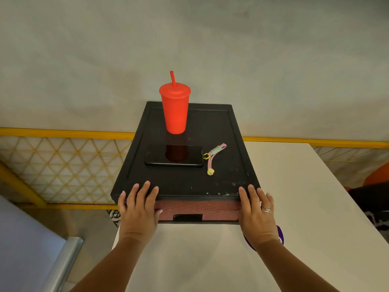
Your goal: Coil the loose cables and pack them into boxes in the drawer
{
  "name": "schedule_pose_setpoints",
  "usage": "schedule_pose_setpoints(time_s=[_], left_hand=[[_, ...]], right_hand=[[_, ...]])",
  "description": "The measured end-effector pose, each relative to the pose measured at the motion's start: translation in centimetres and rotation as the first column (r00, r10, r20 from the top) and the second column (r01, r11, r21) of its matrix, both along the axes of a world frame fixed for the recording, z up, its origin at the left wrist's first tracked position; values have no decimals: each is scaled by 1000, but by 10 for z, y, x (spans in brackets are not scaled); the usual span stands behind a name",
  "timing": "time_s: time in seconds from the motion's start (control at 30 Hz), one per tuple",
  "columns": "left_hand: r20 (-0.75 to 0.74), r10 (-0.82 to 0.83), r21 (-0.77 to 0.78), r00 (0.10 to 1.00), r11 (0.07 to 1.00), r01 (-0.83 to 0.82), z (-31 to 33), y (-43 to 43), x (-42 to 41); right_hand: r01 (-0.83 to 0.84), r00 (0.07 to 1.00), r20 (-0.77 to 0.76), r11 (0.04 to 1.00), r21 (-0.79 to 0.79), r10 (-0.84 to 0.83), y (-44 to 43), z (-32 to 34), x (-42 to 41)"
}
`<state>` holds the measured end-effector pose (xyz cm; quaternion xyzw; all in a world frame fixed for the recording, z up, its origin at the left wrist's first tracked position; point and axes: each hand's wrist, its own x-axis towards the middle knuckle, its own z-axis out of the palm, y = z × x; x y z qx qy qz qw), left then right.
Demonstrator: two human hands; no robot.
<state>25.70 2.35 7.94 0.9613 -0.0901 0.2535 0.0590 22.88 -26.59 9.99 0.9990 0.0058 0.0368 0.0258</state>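
Your left hand and right hand rest on the drawer unit's front top edge, fingers straight and holding nothing. The pink drawer sits shut between them. A red cup and a phone are on top.

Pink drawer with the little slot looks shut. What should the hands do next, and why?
Probably slip the fingers of the right hand into the dark handle slot and pull the pink textured drawer open. It sits shut, both that hand and the left hand only rest on the black cabinet top, and no cables or boxes show.
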Motion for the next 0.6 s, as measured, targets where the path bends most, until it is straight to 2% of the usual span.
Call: schedule_pose_setpoints(time_s=[0.1, 0.2, 0.33, 0.43, 0.53, 0.6], left_hand=[[58, 3, -10, 998, 1000, -2, -7, 1, 3], [45, 2, -13, 999, 1000, -1, -12, 3, 3], [-82, 28, 6, 996, 1000, -28, -6, 2, -2], [-120, 32, 25, 992, 999, -29, 0, 1, -3], [-90, -25, 82, 996, 996, 32, 4, 5, -1], [-173, -46, 131, 984, 989, 70, 6, 7, -3]], right_hand=[[-55, 994, 88, 998, -32, 57, -5, -2, 4], [-44, 997, 63, 999, 2, 44, -6, -10, 7], [-48, 990, 131, 997, -55, 55, -8, -22, 9], [-64, 991, 113, 993, -95, 75, -11, -24, 8], [3, 998, 70, 1000, 20, -4, -7, -5, 0], [-11, 996, 84, 999, 47, 7, -5, 4, -9]])
